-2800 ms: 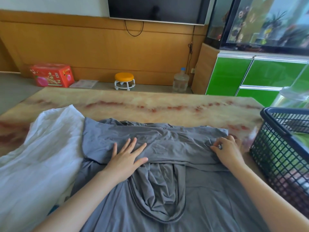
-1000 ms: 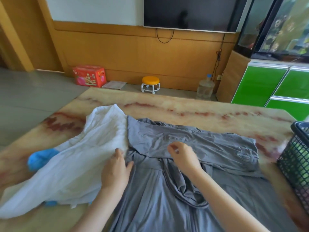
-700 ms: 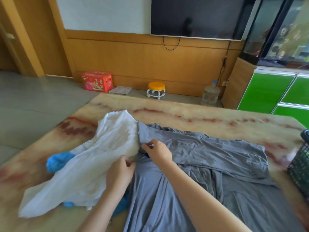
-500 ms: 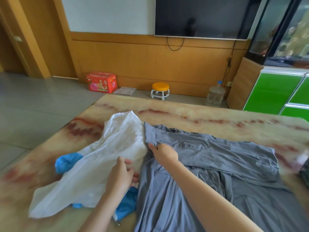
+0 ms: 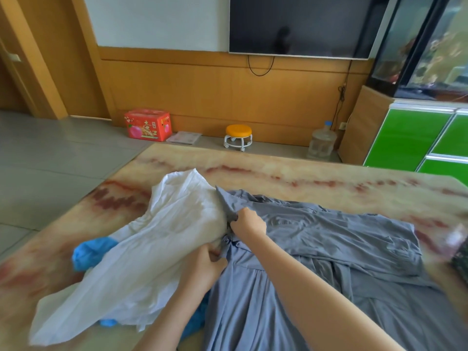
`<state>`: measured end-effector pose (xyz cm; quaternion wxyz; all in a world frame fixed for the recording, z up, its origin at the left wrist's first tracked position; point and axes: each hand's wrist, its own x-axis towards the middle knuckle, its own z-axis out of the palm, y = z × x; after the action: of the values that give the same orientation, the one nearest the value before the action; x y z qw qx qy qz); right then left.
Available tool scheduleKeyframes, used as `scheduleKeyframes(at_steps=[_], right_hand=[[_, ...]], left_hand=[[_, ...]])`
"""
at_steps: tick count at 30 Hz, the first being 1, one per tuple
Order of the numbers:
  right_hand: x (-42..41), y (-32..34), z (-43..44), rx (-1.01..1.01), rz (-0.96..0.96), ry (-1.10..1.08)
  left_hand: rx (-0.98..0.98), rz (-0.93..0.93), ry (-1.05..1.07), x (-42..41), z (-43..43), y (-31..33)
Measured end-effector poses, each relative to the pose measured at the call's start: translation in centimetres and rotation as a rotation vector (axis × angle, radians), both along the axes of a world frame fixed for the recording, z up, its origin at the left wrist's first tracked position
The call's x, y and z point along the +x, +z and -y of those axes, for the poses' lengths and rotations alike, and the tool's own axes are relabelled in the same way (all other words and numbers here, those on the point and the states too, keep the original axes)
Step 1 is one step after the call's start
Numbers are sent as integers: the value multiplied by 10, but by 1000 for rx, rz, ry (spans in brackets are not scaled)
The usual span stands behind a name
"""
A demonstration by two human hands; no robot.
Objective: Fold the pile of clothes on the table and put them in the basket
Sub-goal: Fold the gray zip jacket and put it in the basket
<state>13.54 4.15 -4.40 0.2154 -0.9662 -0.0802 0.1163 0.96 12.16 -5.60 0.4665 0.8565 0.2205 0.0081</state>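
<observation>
Folding the grey garment [image 5: 329,249], a side fold in hand by the look of it. Left of the hands, white garment [image 5: 141,249] heaped over a blue cloth [image 5: 88,252]. Pinching the grey left edge with the left hand [image 5: 202,267], clenching it just beyond with the right hand [image 5: 249,224]. Calls next for carrying that edge rightward, flat over the rest, spread right of both hands on the table [image 5: 278,178]

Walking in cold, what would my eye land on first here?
A big grey garment sprawls over the marbled table, its left edge bunched where the right hand pinches it and the left hand, just nearer, seems to grip it too. Beside it on the left lies a crumpled white garment with blue cloth peeking from under it. On the floor beyond, a red box and an orange-topped stool stand by the wall.
</observation>
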Motion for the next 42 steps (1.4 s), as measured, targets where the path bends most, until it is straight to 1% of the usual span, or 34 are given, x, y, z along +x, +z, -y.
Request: scheduleKeyframes(at_steps=[1,3,5,8,10,12,13,15,18,19,20,22,23,25,27,28,29,30,32,33,34,36,37,39,40,42], right_hand=[[1,0,5,44,22,-14],[3,4,18,224,29,-82],[6,11,38,424,-3,-188],[11,20,80,635,-39,-338],[13,23,114,732,-39,-426],[10,18,149,772,3,-483],[8,14,167,760,24,-507],[5,1,197,657,37,-536],[1,-12,224,350,33,-486],[1,-15,227,252,60,-463],[1,-16,228,196,86,-439],[4,-15,226,173,102,-389],[6,-15,225,133,106,-355],[10,-15,222,24,173,-289],[15,-19,218,-40,230,-263],[18,-20,217,-45,226,-262],[20,-21,215,-22,212,-275],[22,-21,214,13,205,-292],[28,-21,213,63,242,-304],[31,-19,211,69,276,-292],[35,-18,209,67,307,-272],[44,-17,201,47,312,-239],[49,-18,197,26,302,-218],[57,-21,189,1,322,-185],[60,-22,187,53,356,-203],[64,-20,188,288,399,-331]], left_hand=[[-50,15,-20,1,4,1],[-100,30,-94,5,16,7],[-84,41,-173,10,31,16],[-5,97,-300,15,61,31],[45,122,-406,18,88,39],[76,128,-516,20,117,41],[102,120,-566,21,131,40],[135,104,-627,24,158,33],[148,62,-710,26,185,14],[131,27,-735,26,189,8],[89,-12,-755,27,191,3],[10,-57,-758,29,189,-6],[-1,-59,-745,30,188,-10],[-23,-64,-736,33,185,-17],[-66,-70,-735,32,184,-17],[-76,-39,-718,31,182,-15],[-61,39,-674,32,179,-11],[12,171,-587,34,175,-8],[316,468,-385,43,160,-11],[477,558,-331,48,154,-18],[618,587,-321,52,149,-28],[804,472,-401,54,149,-48],[857,400,-446,53,150,-57],[883,315,-512,50,154,-67],[889,300,-526,50,155,-68],[916,285,-534,49,157,-61]])
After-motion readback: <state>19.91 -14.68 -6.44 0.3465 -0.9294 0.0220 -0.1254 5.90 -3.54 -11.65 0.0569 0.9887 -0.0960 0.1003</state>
